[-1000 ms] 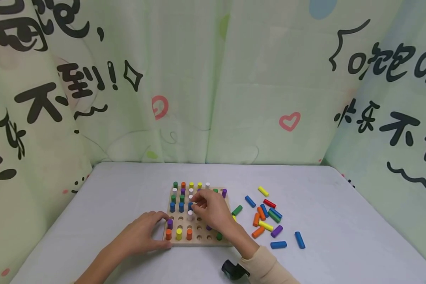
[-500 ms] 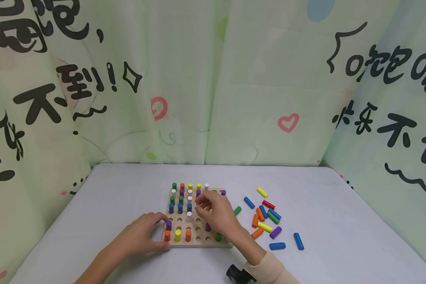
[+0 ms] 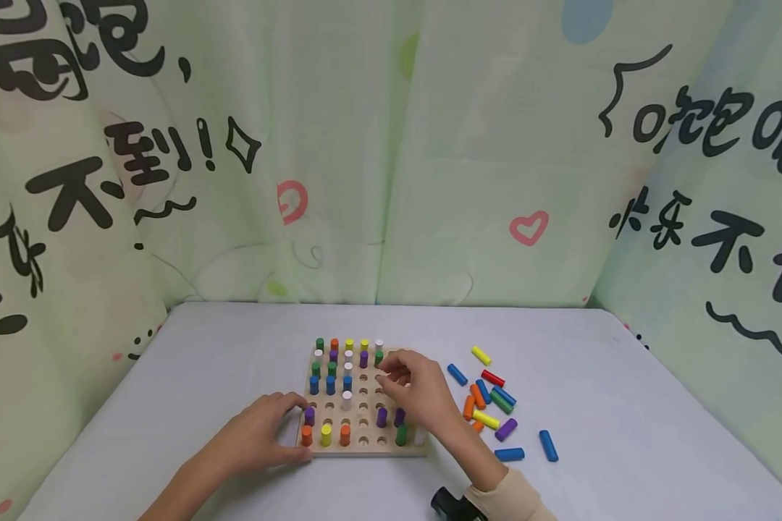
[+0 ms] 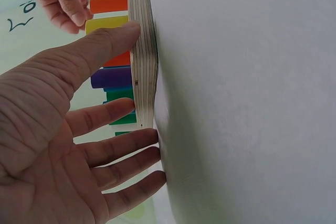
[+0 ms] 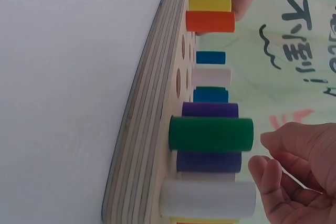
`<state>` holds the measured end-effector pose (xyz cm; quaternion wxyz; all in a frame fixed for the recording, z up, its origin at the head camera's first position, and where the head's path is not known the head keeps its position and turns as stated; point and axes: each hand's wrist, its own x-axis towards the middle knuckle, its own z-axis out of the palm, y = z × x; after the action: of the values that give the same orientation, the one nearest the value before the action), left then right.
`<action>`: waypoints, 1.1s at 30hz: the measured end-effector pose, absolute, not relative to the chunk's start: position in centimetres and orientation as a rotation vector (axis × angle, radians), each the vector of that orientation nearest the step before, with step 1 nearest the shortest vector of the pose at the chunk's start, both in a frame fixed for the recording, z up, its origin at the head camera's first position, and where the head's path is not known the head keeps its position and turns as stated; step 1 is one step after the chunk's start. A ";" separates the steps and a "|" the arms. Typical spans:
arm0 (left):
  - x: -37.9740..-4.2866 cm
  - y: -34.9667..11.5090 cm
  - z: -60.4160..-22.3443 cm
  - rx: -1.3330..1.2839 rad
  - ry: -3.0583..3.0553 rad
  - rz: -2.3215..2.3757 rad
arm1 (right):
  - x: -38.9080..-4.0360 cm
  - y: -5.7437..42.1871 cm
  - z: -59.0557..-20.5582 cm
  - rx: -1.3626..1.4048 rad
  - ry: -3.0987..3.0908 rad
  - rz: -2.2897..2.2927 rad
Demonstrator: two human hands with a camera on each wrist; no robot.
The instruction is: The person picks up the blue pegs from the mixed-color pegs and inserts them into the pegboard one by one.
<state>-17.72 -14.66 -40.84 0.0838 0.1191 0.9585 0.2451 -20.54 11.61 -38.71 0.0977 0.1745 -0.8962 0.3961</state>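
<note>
A wooden pegboard (image 3: 358, 453) with several rows of holes and coloured pegs lies on the table. My left hand (image 3: 263, 435) touches its near left corner. In the left wrist view the thumb (image 4: 102, 45) presses the front edge, while the other fingers extend straight at the side. Over the board's right part hovers my right hand (image 3: 423, 391), fingers loosely bent. Seen from the right wrist, that hand (image 5: 304, 163) has thumb and index finger apart with nothing between them, close to the tops of a green peg (image 5: 211, 134) and a white peg (image 5: 207, 199). It hides some right-hand columns in the head view.
Loose pegs in several colours lie right of the board, among them a red one (image 3: 492, 378), a purple one (image 3: 506, 429) and a blue one (image 3: 549, 446) farthest right. A printed curtain (image 3: 339, 145) stands behind the white table (image 3: 234, 333).
My right hand has moved right from beside the blue peg in the middle column, uncovering holes, a green peg and purple pegs. The left hand stays at the corner. The head view has shifted slightly.
</note>
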 end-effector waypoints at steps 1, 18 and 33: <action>-17.8 -14.6 -40.8 0.357 2.861 0.728 | -20.5 11.8 -38.7 0.507 -2.652 1.165; -17.4 -14.6 -40.7 0.363 2.883 0.742 | -20.8 14.8 -38.9 0.361 -2.620 1.197; -17.5 -14.5 -40.7 0.348 2.871 0.739 | -20.8 17.3 -38.9 0.246 -2.661 1.115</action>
<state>-17.47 -14.55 -40.72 0.0781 0.1162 0.9589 0.2468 -20.84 17.30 -38.92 0.1227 0.0845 -0.9120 0.3822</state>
